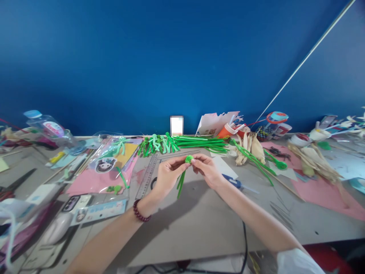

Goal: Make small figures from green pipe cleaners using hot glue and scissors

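Forearms (121, 232) reach over the worktop (208, 236); I clamp left fingers (182, 168) and right fingers (197, 164) on the green piece (189, 159). I should press evenly, leaving the stems (180, 185) below it straight.

the left forearm (114, 232) slants up and inward from the bottom edge, and the right forearm (251, 217) reaches in from the lower right, both bare. the left hand (167, 176) and right hand (207, 171) meet near the middle, raised in front of the body, fingertips close together. the left thumb (182, 168) points inward, pressed toward its bent forefinger in a pinch. the right thumb (197, 163) angles inward to meet it, with the right fingers curled behind in a matching pinch.
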A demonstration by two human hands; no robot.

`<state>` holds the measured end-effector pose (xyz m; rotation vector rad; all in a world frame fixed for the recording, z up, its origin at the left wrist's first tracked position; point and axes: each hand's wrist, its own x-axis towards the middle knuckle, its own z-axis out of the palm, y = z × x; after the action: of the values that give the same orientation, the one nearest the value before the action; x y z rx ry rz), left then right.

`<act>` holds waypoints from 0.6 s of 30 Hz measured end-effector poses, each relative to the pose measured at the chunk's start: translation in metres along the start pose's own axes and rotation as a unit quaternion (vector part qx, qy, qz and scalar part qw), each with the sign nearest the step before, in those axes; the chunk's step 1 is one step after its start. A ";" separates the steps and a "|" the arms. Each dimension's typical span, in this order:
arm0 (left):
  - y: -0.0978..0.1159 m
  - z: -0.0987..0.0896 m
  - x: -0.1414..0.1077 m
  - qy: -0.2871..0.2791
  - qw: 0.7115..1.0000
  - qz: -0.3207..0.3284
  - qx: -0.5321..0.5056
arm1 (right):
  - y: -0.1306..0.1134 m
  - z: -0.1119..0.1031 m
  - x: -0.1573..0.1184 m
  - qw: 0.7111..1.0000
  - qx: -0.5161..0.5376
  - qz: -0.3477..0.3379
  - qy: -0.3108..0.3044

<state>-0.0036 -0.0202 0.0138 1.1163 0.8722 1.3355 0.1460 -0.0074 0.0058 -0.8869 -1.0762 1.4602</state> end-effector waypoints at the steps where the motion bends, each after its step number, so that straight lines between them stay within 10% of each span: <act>1: 0.000 0.001 0.000 0.010 1.000 0.004 0.006 | 0.000 0.001 -0.001 1.000 0.001 0.000 0.003; 18: -0.004 0.002 -0.002 0.017 1.000 0.019 0.006 | -0.005 0.000 -0.004 0.998 0.019 0.056 -0.006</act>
<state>-0.0011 -0.0218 0.0103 1.1276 0.8896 1.3854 0.1487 -0.0114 0.0106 -0.9245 -1.0168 1.5746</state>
